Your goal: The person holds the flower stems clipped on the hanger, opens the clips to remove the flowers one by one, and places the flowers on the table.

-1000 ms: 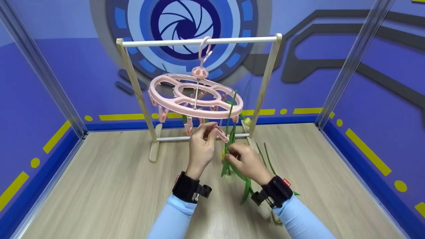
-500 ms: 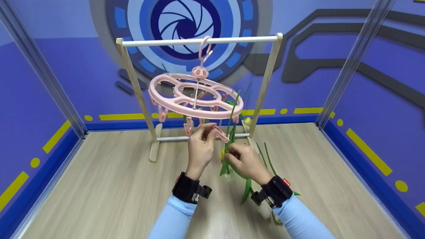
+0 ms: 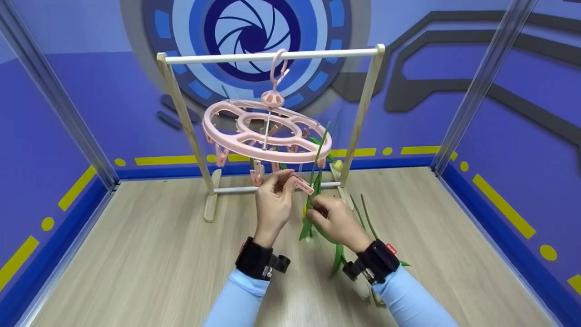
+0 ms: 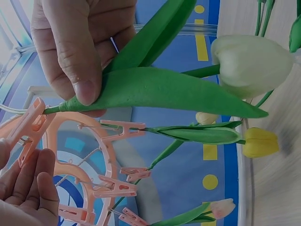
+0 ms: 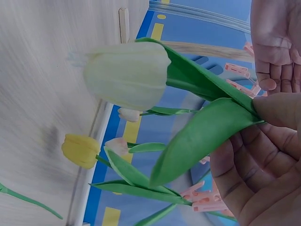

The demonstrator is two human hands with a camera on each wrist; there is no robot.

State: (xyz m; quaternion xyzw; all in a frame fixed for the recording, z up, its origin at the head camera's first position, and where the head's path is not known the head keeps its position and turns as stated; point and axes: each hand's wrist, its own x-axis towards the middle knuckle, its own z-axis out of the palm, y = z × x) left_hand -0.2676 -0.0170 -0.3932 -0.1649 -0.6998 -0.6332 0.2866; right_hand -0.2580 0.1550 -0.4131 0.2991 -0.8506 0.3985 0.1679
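Note:
My left hand (image 3: 274, 202) pinches a pink clothespin (image 3: 303, 185) below the rim of a round pink clip hanger (image 3: 281, 156). My right hand (image 3: 338, 220) pinches a white tulip (image 5: 127, 75) by its stem and leaf bases, flower downward. Its bare stem end (image 3: 323, 141) rises past the hanger's rim. In the left wrist view, the clothespin (image 4: 33, 122) lies against the stem; I cannot tell whether its jaws are around it. Several tulips hang upside down from other clothespins, among them a yellow tulip (image 4: 261, 142) and a pale pink tulip (image 4: 221, 208).
The hanger hooks over the white bar (image 3: 218, 58) of a wooden stand (image 3: 368, 95). More tulips with green stems (image 3: 367, 218) lie on the wooden table (image 3: 159, 268), partly beneath my right forearm. Patterned blue walls (image 3: 513, 127) enclose the table.
The stem's upper end has tipped slightly to the right and the white flower has shifted a little left. Both hands keep their holds and have barely moved.

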